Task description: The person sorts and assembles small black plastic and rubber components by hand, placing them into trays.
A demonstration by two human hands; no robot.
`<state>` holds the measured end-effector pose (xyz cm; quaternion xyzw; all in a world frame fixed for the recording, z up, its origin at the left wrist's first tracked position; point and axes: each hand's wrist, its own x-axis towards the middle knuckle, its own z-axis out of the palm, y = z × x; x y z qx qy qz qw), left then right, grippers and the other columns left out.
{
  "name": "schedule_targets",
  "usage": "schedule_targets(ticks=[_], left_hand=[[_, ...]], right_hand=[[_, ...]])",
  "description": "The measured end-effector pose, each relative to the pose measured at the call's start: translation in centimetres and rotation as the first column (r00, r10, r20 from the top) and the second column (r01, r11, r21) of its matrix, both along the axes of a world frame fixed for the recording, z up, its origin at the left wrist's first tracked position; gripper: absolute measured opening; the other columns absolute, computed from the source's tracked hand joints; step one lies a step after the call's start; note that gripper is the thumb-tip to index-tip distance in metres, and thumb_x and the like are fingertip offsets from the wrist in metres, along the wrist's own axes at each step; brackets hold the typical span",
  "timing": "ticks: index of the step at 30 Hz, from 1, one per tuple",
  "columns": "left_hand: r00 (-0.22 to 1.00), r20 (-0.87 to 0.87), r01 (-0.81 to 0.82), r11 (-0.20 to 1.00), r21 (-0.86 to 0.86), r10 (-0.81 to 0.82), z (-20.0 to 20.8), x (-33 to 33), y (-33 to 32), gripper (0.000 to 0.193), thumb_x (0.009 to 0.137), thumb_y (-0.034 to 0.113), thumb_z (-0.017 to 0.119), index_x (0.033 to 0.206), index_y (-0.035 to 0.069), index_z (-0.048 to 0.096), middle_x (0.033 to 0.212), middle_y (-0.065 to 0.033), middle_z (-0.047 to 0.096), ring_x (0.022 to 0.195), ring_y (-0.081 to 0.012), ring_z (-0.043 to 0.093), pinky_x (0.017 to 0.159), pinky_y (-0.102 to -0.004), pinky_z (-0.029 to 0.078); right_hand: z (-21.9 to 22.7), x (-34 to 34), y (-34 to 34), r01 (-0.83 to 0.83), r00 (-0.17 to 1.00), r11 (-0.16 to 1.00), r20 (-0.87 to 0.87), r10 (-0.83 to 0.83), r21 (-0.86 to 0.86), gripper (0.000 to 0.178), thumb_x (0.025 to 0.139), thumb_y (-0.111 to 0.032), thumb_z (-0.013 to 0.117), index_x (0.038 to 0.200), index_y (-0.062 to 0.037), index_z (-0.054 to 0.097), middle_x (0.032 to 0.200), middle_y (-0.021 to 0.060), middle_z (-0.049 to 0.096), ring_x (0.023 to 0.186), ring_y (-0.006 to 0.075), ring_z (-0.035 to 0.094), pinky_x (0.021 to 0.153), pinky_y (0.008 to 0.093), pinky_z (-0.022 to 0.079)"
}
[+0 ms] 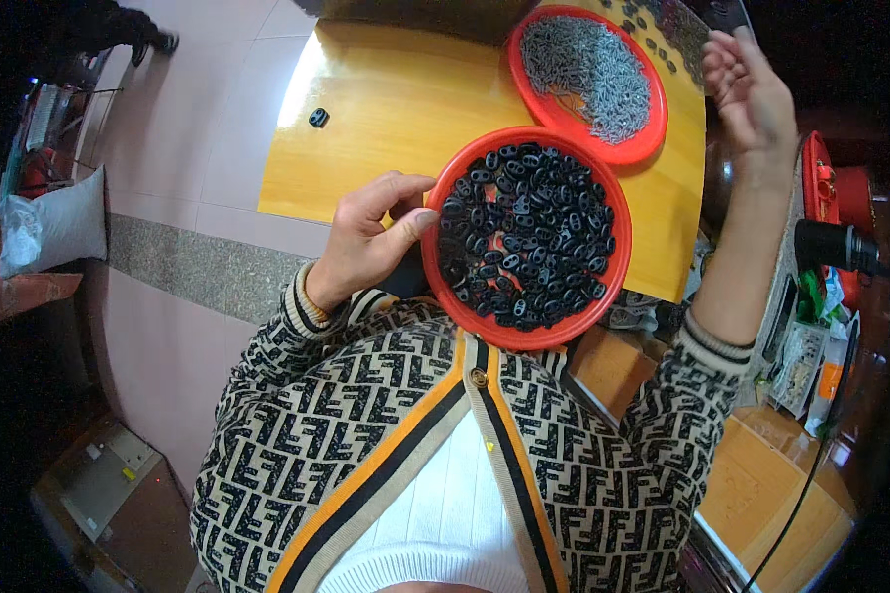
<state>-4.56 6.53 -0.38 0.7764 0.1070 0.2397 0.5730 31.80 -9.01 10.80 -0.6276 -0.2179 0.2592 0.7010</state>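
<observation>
A round red plastic bowl (pixel 618 232) full of small black oval two-hole pieces (pixel 529 237) rests close to my body, at the table's near edge. My left hand (pixel 376 232) grips its left rim, thumb over the edge and fingers curled by the side. Raised at the far right, beside a dark surface, my right hand (pixel 752 99) has its fingers curled in; whatever it may hold is too small or blurred to see. Between the hands, farther back, a second red bowl (pixel 653 138) holds many small grey metal-looking parts (pixel 588 74).
A yellow wooden tabletop (pixel 376 119) lies beneath both bowls. One loose black piece (pixel 318 118) sits at its left, and several more (pixel 653 44) at the far right corner. A white sack (pixel 64 222) stands on the left floor; a cable (pixel 811 474) hangs at the right.
</observation>
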Motion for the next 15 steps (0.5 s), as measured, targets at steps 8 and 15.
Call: schedule_targets(ticks=[8,15], left_hand=[[0.999,-0.037,-0.031,0.986,0.166,0.037,0.6,0.2,2.3,0.021,0.074,0.003,0.061,0.093,-0.004,0.056,0.071,-0.0064,0.052,0.063,-0.0118,0.049,0.058,-0.0231,0.041],[0.999,-0.020,-0.024,0.988,0.151,0.027,0.3,1.2,2.7,0.020,0.074,0.004,0.062,0.091,-0.004,0.057,0.070,-0.0076,0.053,0.062,-0.0124,0.051,0.056,-0.0232,0.043]], right_hand=[[-8.5,-21.1,0.2,-0.078,0.478,0.911,0.787,0.390,-0.404,0.006,0.070,-0.003,0.057,0.077,-0.0016,0.058,0.071,0.0139,0.052,0.067,0.0286,0.054,0.060,0.0351,0.045],[-10.3,-24.5,-0.2,-0.007,0.447,0.855,0.764,0.466,-0.518,0.003,0.068,-0.001,0.056,0.070,-0.0028,0.054,0.070,0.0123,0.046,0.068,0.0290,0.051,0.060,0.0364,0.044]])
